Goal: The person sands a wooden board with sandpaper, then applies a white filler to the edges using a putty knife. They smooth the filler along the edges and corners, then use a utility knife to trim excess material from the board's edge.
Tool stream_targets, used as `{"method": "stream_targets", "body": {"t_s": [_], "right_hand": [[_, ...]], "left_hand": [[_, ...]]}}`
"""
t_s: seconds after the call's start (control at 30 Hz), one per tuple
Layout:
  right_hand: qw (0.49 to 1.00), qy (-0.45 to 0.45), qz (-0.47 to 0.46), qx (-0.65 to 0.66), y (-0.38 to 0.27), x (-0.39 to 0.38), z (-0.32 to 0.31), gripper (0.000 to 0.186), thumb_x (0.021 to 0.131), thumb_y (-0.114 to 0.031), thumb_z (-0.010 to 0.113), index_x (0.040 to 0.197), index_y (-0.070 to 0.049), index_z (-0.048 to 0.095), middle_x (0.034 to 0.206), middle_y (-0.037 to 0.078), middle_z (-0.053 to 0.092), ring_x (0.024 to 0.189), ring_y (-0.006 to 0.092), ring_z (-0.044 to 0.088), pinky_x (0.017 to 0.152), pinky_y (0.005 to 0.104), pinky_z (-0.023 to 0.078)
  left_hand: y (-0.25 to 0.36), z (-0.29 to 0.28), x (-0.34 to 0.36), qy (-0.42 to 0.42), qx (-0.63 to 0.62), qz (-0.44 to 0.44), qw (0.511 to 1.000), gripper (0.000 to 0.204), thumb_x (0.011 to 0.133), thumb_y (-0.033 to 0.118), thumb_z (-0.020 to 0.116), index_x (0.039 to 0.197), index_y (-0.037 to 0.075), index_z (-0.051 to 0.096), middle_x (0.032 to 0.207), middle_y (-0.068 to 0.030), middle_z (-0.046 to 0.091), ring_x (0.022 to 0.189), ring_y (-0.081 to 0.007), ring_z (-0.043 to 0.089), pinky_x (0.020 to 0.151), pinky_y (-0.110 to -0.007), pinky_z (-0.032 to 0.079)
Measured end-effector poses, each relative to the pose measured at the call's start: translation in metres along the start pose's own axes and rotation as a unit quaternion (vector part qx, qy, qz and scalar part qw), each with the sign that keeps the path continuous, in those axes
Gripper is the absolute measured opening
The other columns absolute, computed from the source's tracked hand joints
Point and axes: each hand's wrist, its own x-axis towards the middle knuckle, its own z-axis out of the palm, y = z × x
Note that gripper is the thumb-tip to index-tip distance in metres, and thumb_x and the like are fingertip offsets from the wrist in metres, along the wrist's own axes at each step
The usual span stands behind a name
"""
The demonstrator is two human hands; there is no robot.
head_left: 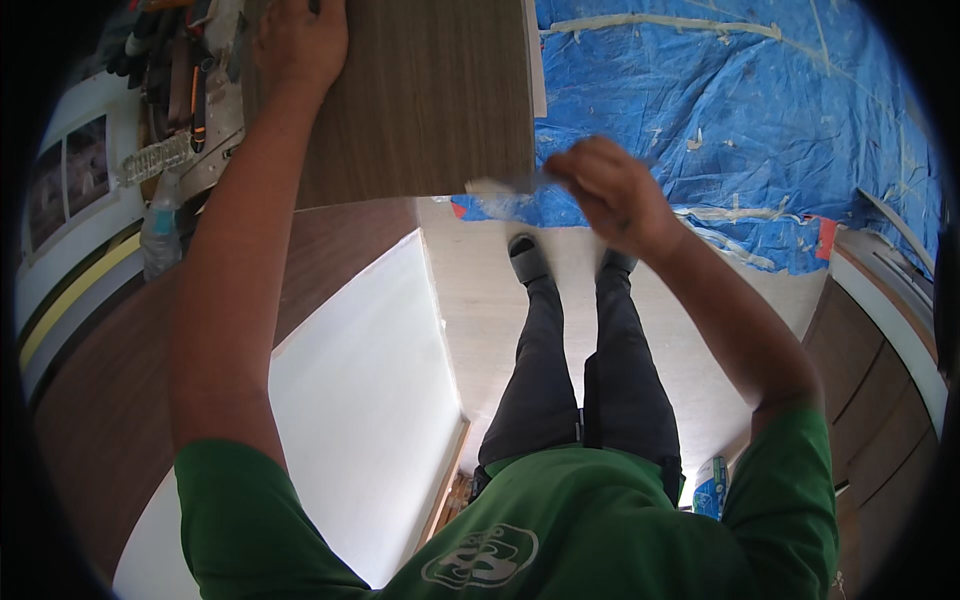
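A brown wood-grain panel (420, 100) lies before me at the top of the view, its near edge and right corner showing. My left hand (300, 45) rests on the panel's left part with the fingers apart; the picture's upper edge cuts off their tips. Just off the panel's near right corner is my right hand (615, 195), smeared by motion, its fingers curled closed. A faint blurred streak runs from those fingers toward the panel's corner, and I cannot make out what thin thing it is.
Blue sheeting (720, 100), taped at its edge, covers the floor ahead and right. Tools (180, 80) and a clear plastic bottle (162, 225) are on the left. A white board (360, 390) stands at left below. Brown panels (870, 380) are at right, near a blue package (710, 487).
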Motion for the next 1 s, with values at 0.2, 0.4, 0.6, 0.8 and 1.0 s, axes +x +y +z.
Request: {"method": "stream_targets", "body": {"t_s": [0.2, 0.4, 0.6, 0.8, 1.0], "right_hand": [[0.992, 0.064, 0.073, 0.086, -0.011, 0.001, -0.003, 0.010, 0.097, -0.007, 0.071, 0.106, -0.002, 0.071, 0.093, 0.014, 0.071, 0.085, 0.0301, 0.070, 0.074, 0.0407, 0.056], [0.979, 0.110, 0.146, 0.088, 0.013, 0.068, -0.001, 0.011, 0.100, -0.007, 0.069, 0.110, -0.005, 0.070, 0.093, 0.013, 0.071, 0.083, 0.0311, 0.070, 0.073, 0.0387, 0.054], [0.999, 0.010, -0.007, -0.036, -0.005, 0.000, 0.008, 0.018, 0.091, -0.003, 0.073, 0.107, -0.009, 0.071, 0.091, 0.010, 0.068, 0.085, 0.0292, 0.066, 0.074, 0.0399, 0.055], [0.996, 0.024, 0.057, 0.064, -0.023, -0.011, -0.005, 0.015, 0.093, -0.005, 0.072, 0.108, -0.007, 0.071, 0.092, 0.012, 0.069, 0.083, 0.0292, 0.066, 0.073, 0.0407, 0.054], [0.924, 0.023, 0.306, 0.228, -0.027, 0.040, -0.022, 0.017, 0.096, -0.018, 0.078, 0.105, -0.005, 0.072, 0.086, 0.009, 0.066, 0.076, 0.0220, 0.064, 0.065, 0.0339, 0.049]], "left_hand": [[-0.001, -0.003, -0.001, -0.003, -0.003, 0.006, 1.000, 0.066, 0.111, 0.049, 0.043, 0.159, 0.005, 0.041, 0.167, -0.0182, 0.037, 0.155, -0.0356, 0.033, 0.128, -0.047, 0.026], [-0.037, 0.019, 0.024, 0.048, -0.072, 0.083, 0.993, 0.072, 0.105, 0.060, 0.046, 0.156, 0.008, 0.049, 0.162, -0.0194, 0.044, 0.152, -0.0369, 0.038, 0.125, -0.046, 0.030], [-0.048, 0.033, 0.029, 0.084, -0.079, 0.135, 0.984, 0.075, 0.103, 0.063, 0.047, 0.153, 0.007, 0.053, 0.159, -0.0200, 0.048, 0.148, -0.0387, 0.043, 0.123, -0.046, 0.031], [-0.037, 0.023, 0.022, 0.065, -0.089, 0.141, 0.984, 0.075, 0.104, 0.061, 0.047, 0.151, 0.004, 0.054, 0.156, -0.0211, 0.052, 0.146, -0.0398, 0.045, 0.122, -0.045, 0.033], [-0.044, 0.023, 0.025, 0.083, -0.069, 0.139, 0.984, 0.074, 0.104, 0.061, 0.047, 0.150, 0.004, 0.055, 0.156, -0.0213, 0.052, 0.146, -0.0390, 0.046, 0.121, -0.045, 0.035]]}}
